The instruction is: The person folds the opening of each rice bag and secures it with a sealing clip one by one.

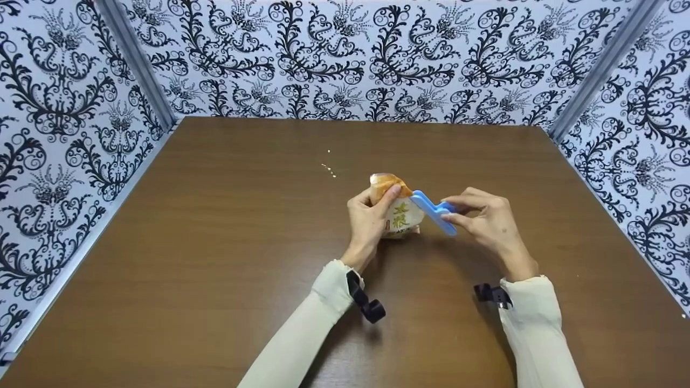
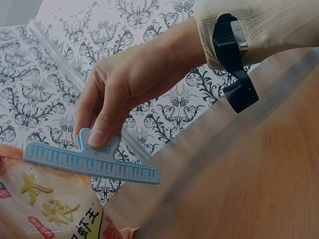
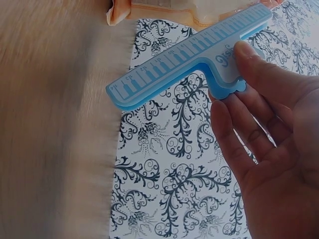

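Left grip [image 1: 367, 222] is pinching an orange-and-white plastic bag [image 1: 403, 216], right grip [image 1: 489, 222] a long blue plastic clip [image 1: 433, 213]; slanting misalignment could be leaving gaps.

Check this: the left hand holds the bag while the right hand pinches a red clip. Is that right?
No: the clip is blue, not red, as the head view shows. The left hand holds the bag and the right hand pinches the clip.

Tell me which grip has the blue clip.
The right grip: it pinches the blue clip by its handle, whereas the left grip holds the bag.
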The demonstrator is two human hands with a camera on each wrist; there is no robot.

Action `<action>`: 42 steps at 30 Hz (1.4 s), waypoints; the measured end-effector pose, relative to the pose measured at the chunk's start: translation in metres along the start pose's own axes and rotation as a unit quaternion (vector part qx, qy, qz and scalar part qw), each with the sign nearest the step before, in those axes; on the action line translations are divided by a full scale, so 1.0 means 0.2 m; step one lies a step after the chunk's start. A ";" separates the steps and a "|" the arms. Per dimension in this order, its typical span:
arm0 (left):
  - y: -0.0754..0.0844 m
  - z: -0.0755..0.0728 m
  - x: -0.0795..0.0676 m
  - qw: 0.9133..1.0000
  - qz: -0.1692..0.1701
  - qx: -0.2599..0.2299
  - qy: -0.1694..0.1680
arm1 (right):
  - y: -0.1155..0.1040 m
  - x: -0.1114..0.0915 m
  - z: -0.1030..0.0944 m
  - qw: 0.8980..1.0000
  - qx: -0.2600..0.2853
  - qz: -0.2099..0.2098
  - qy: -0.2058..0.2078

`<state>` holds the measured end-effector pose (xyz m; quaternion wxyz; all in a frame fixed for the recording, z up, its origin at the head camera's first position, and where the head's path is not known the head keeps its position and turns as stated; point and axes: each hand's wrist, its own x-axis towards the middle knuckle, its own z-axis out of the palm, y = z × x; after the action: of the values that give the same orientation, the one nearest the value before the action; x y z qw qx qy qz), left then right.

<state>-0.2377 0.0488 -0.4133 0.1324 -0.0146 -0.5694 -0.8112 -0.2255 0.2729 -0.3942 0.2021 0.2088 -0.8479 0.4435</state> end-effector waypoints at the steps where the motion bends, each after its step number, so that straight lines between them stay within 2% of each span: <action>1: 0.00 0.00 0.00 1.000 0.001 0.000 0.000 | 0.00 0.00 0.00 1.000 -0.001 0.002 -0.001; 20: -0.01 0.00 0.00 1.000 -0.005 0.010 -0.004 | 0.01 0.00 0.00 1.000 -0.014 0.000 -0.005; 42: 0.00 0.01 0.00 1.000 -0.004 0.000 -0.001 | -0.01 0.00 0.00 1.000 0.000 -0.019 0.006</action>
<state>-0.2369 0.0499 -0.4130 0.1284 -0.0134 -0.5692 -0.8120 -0.2248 0.2708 -0.3928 0.2157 0.2217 -0.8427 0.4407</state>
